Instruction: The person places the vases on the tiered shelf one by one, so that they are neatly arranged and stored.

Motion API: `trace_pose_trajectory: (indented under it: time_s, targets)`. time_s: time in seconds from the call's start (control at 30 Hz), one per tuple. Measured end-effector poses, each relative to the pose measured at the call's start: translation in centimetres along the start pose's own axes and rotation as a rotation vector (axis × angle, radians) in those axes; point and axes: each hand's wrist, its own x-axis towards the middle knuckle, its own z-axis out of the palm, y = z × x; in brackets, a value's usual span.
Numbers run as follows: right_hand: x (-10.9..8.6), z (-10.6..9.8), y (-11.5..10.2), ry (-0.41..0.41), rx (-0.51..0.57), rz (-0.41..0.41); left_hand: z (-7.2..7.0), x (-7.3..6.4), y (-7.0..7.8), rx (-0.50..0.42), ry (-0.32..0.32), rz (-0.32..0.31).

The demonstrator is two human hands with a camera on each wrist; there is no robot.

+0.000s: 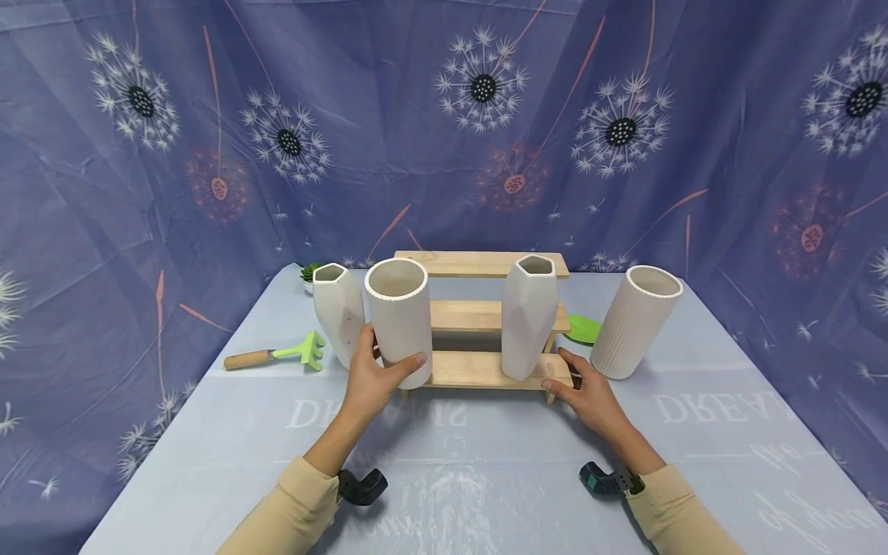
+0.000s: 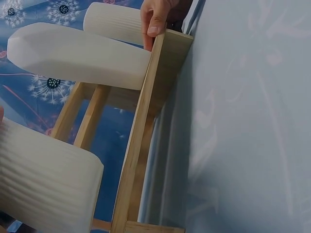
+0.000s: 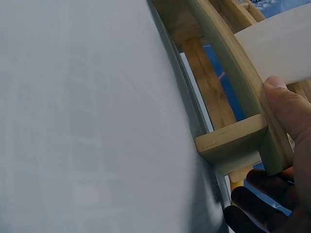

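My left hand (image 1: 372, 378) grips a white ribbed cylindrical vase (image 1: 401, 316), its thumb across the front. In the left wrist view a gap shows between the base of this ribbed vase (image 2: 48, 174) and the lowest board of the wooden tiered stand (image 1: 465, 370). On the right part of that board a white faceted vase (image 1: 527, 324) stands upright. My right hand (image 1: 590, 391) holds the board's right end. The right wrist view shows its thumb on top of the stand's board (image 3: 238, 63) and the other fingers below.
Left of the stand are another white faceted vase (image 1: 338, 312), a green hand rake (image 1: 277, 354) with a wooden handle and a small potted plant (image 1: 309, 274). At right stands a second ribbed vase (image 1: 634, 324), with a green flat object (image 1: 583, 329) behind it.
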Motion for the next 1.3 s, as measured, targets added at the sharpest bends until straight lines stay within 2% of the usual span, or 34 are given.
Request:
trace_pose_trajectory:
  time_s: [0.27,0.53,0.9,1.3]
  targets:
    - [0.0,0.0,0.0,0.0,-0.002,0.001,0.6,0.5,-0.2,-0.003,-0.016,0.012]
    - [0.0,0.0,-0.1,0.001,0.004,-0.002,1.1,1.0,-0.3,0.02,-0.02,-0.029]
    - [0.1,0.1,-0.1,0.006,0.005,-0.007,1.9,1.6,-0.3,-0.024,-0.025,-0.067]
    - [0.0,0.1,0.0,0.004,-0.005,0.0,2.5,1.4,-0.5,-0.023,-0.047,-0.072]
